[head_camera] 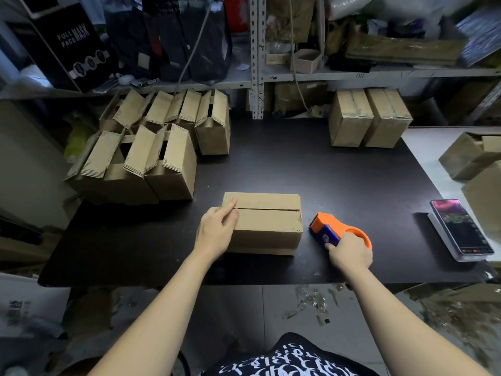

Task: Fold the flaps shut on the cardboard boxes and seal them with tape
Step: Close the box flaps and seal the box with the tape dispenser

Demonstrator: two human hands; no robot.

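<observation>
Head view, carton lettered FULL FACE MASK, left hand on box

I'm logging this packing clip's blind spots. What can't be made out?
Head view:
Orange dispenser: tape roll hidden under the right hand.
Centre box: left end covered by the left hand.
Phone: screen too small to read.
Right-edge boxes: cut off by the frame.

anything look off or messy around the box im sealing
The closed brown cardboard box looks ragged at the right ends of its top flaps. Crumpled clear tape scraps litter the floor by the dark table's near edge. Nothing else stands out.
</observation>
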